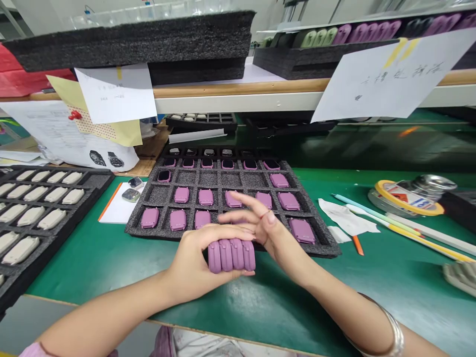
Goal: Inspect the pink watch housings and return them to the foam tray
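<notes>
Purple watch cases (231, 256), four abreast, clasped in left hand (195, 258), near side of foam tray (208, 178). Right hand (275, 235) spread, holding nothing visible. Seems partway: many slots filled, several bare, these four out.

Four purple watch cases (236, 255) — upright, side by side — in the left hand (199, 260).

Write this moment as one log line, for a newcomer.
Left hand: holding four purple cases | Right hand: open, beside them | Tray: beyond them, partly filled
</notes>
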Demonstrator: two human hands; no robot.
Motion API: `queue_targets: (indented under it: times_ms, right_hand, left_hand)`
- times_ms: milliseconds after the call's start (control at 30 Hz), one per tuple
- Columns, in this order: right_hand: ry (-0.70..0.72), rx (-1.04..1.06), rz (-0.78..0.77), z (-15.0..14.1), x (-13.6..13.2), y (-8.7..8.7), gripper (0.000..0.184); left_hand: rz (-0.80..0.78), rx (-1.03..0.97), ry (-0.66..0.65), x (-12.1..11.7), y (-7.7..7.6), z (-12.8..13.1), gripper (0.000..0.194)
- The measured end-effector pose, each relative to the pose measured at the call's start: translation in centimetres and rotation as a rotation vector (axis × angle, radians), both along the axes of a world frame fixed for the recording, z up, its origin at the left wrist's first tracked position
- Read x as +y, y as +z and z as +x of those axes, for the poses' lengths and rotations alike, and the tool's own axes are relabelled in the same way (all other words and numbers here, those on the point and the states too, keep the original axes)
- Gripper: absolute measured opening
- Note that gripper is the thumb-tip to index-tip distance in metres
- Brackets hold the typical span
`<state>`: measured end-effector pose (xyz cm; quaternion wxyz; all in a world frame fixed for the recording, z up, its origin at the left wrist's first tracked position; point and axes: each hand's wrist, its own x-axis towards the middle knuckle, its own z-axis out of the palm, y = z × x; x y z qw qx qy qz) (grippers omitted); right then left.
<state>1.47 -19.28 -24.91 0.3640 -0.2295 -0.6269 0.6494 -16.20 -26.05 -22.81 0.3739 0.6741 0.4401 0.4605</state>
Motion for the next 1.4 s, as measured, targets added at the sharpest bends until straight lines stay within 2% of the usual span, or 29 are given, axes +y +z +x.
queue_targets:
  times_ms: [67, 100, 167, 267, 300, 367, 433, 467, 500, 567, 633, 667, 1000, 1200, 1400]
  right_hand:
    - [0.100, -0.032, -0.056, -0.3, -0.4, 0.0, 0.080]
    - [0.105, -0.063, -0.038, -0.5, -0.6, 0.1, 0.085]
    - [0.051, -0.131, 0.052, -0.8, -1.3, 0.4, 0.099]
    - [-0.069, -0.176, 0.216, -0.9, -1.8, 0.8, 0.110]
    - [-0.103, -0.164, 0.267, -0.9, -1.9, 0.8, 0.111]
    - [-0.164, -0.142, 0.363, -0.8, -1.8, 0.8, 0.113]
    - [-0.198, -0.128, 0.445, -0.6, -1.7, 0.7, 0.113]
    - [-0.206, -0.127, 0.486, -0.5, -1.5, 0.6, 0.111]
    - [-0.212, -0.127, 0.525, -0.5, -1.4, 0.6, 0.108]
    - [-0.207, -0.116, 0.605, -0.4, -1.2, 0.6, 0.102]
    - [-0.192, -0.095, 0.666, -0.5, -1.1, 0.6, 0.099]
    - [-0.186, -0.085, 0.686, -0.6, -1.0, 0.5, 0.099]
    - [-0.176, -0.057, 0.619, -0.6, -1.2, 0.0, 0.104]
    - [-0.178, -0.064, 0.655, -0.5, -1.1, -0.1, 0.100]
    - [-0.192, -0.070, 0.625, -0.5, -1.0, -0.2, 0.103]
  left_hand:
    - [0.064, 0.020, -0.012, 0.2, -0.2, 0.0, 0.033]
    - [0.095, 0.020, -0.030, 0.3, -0.4, 0.0, 0.030]
    - [0.132, 0.007, -0.072, 0.5, -0.7, -0.1, 0.027]
    - [0.147, 0.030, -0.076, 0.5, -1.1, -0.2, 0.035]
    - [0.148, 0.045, -0.061, 0.4, -1.2, -0.2, 0.047]
    - [0.099, 0.021, -0.041, 0.3, -1.4, -0.1, 0.088]
    - [-0.072, -0.123, -0.052, 0.2, -1.2, 0.1, 0.121]
    - [-0.190, -0.220, -0.073, 0.2, -1.0, 0.2, 0.123]
    - [-0.306, -0.306, -0.105, 0.3, -0.8, 0.3, 0.115]
    - [-0.461, -0.399, -0.166, 0.5, -0.2, 0.5, 0.080]
    - [-0.507, -0.391, -0.183, 0.7, 0.2, 0.5, 0.050]
    - [-0.508, -0.378, -0.173, 0.7, 0.4, 0.6, 0.044]
    - [-0.483, -0.400, -0.132, 0.5, 0.1, 0.4, 0.048]
    - [-0.564, -0.426, -0.096, 0.5, -0.1, 0.3, 0.051]
    - [-0.494, -0.460, -0.180, 0.3, -0.5, 0.4, 0.055]
